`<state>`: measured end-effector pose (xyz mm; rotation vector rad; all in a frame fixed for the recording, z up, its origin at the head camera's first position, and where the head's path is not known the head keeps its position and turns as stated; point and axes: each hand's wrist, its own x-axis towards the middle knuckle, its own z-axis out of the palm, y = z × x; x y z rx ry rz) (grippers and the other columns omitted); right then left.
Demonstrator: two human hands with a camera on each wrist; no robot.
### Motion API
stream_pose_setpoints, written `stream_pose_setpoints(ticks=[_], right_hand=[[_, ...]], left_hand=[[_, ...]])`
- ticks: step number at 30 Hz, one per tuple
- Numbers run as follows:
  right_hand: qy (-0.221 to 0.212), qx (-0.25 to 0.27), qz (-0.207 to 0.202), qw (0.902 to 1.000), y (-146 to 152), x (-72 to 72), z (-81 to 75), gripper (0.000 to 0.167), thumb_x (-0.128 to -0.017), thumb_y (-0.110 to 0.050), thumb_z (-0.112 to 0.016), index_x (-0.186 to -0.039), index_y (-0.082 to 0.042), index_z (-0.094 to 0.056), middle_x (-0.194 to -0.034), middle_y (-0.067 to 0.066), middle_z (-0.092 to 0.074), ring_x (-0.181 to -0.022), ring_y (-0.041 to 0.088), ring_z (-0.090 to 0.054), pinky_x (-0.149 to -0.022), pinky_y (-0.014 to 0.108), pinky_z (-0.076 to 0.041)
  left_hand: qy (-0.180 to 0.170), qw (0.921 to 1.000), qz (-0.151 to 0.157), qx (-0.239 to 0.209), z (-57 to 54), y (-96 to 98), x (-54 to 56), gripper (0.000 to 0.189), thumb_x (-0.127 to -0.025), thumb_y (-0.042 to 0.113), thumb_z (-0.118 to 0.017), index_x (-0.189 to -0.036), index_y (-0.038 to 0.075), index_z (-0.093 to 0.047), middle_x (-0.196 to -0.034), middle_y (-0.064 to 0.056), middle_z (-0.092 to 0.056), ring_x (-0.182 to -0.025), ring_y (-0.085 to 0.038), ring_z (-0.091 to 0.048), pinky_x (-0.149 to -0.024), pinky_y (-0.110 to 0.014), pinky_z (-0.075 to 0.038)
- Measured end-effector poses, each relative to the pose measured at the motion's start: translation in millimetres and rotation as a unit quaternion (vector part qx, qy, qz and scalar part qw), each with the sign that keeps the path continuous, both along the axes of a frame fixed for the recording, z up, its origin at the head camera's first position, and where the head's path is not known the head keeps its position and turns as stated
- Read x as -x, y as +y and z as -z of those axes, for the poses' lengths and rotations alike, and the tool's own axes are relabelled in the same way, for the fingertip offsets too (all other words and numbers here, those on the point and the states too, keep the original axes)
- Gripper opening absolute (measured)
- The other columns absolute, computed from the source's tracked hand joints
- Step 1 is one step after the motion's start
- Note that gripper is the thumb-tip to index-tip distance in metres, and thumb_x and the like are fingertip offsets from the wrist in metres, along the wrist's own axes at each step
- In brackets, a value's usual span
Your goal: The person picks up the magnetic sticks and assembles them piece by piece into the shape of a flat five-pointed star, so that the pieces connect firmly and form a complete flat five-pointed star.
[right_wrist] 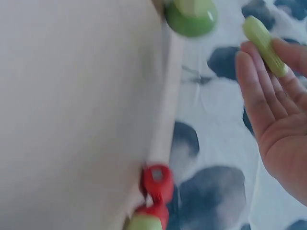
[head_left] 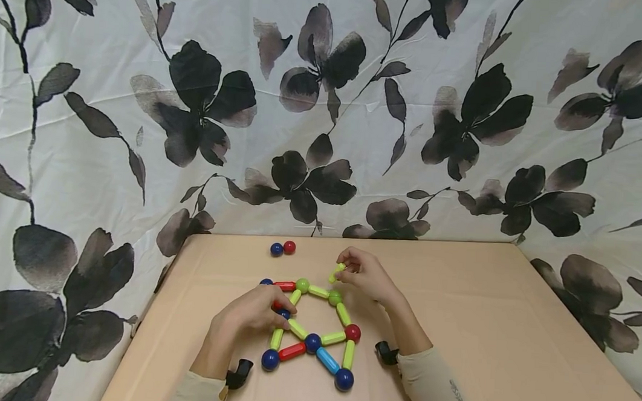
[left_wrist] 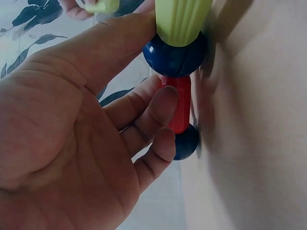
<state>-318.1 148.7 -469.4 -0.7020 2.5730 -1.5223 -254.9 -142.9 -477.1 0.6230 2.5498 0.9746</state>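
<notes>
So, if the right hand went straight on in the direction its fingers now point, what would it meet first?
Probably the separate red ball near the far edge of the table; but the height of the right hand is unclear, so it could pass above.

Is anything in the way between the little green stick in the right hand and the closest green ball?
No, nothing I can see: only table shows between the stick, pinched by the right hand, and that green ball. The left hand is off to the left, at a blue ball.
</notes>
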Motion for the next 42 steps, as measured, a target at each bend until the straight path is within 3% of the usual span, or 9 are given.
stream_pose_setpoints(ticks=[4,9,19,26,33,42], right_hand=[[-0.04,0.023,-0.003,0.9989,-10,6.7,3.9,0.025,-0.092,-0.002,-0.075,-0.114,0.003,-0.064,-0.097,0.013,-0.069,-0.084,0.019,-0.067,-0.075,0.025,-0.058],[-0.071,-0.013,-0.03,0.9969,-18,22.0,2.6,0.02,-0.093,-0.006,-0.076,-0.108,-0.001,-0.064,-0.092,0.011,-0.067,-0.081,0.019,-0.068,-0.075,0.028,-0.06],[-0.078,-0.073,-0.089,0.9902,-38,51.0,13.1,0.018,-0.094,-0.009,-0.076,-0.104,0.0,-0.065,-0.087,0.005,-0.066,-0.08,0.013,-0.062,-0.073,0.024,-0.052],[-0.076,-0.09,-0.069,0.9907,-41,52.0,17.2,0.011,-0.095,-0.007,-0.074,-0.102,-0.002,-0.068,-0.088,0.006,-0.066,-0.082,0.015,-0.062,-0.075,0.025,-0.053],[-0.13,-0.07,-0.064,0.987,-38,50.8,22.3,0.007,-0.096,-0.006,-0.072,-0.1,-0.002,-0.068,-0.091,0.01,-0.068,-0.081,0.021,-0.072,-0.078,0.032,-0.061],[-0.139,-0.062,-0.058,0.9866,-38,47.0,24.2,0.008,-0.097,-0.006,-0.071,-0.102,-0.001,-0.067,-0.092,0.011,-0.067,-0.083,0.024,-0.074,-0.081,0.035,-0.062]], left_hand=[[-0.001,1.0,0.002,-0.002,0.0,2.5,1.6,0.023,-0.085,0.017,-0.086,-0.108,0.016,-0.083,-0.112,0.005,-0.07,-0.105,-0.016,-0.058,-0.09,-0.038,-0.05],[-0.001,1.0,0.0,0.004,-0.9,1.1,0.8,0.022,-0.085,0.017,-0.087,-0.107,0.017,-0.083,-0.11,0.005,-0.07,-0.106,-0.015,-0.058,-0.094,-0.042,-0.051],[0.004,1.0,-0.003,0.001,0.1,-2.7,1.6,0.023,-0.084,0.017,-0.088,-0.106,0.016,-0.083,-0.111,0.005,-0.07,-0.103,-0.015,-0.058,-0.084,-0.031,-0.049],[0.007,0.9999,-0.004,0.008,-0.5,-2.0,2.0,0.023,-0.083,0.019,-0.088,-0.105,0.018,-0.083,-0.111,0.007,-0.071,-0.106,-0.014,-0.058,-0.089,-0.035,-0.051],[0.009,0.9999,0.001,0.005,0.8,-1.8,2.7,0.022,-0.084,0.018,-0.087,-0.106,0.018,-0.083,-0.108,0.006,-0.07,-0.106,-0.015,-0.059,-0.093,-0.041,-0.051],[0.006,1.0,-0.002,0.004,2.3,-2.6,1.6,0.022,-0.084,0.018,-0.088,-0.105,0.017,-0.083,-0.109,0.005,-0.069,-0.106,-0.016,-0.059,-0.095,-0.045,-0.052]])
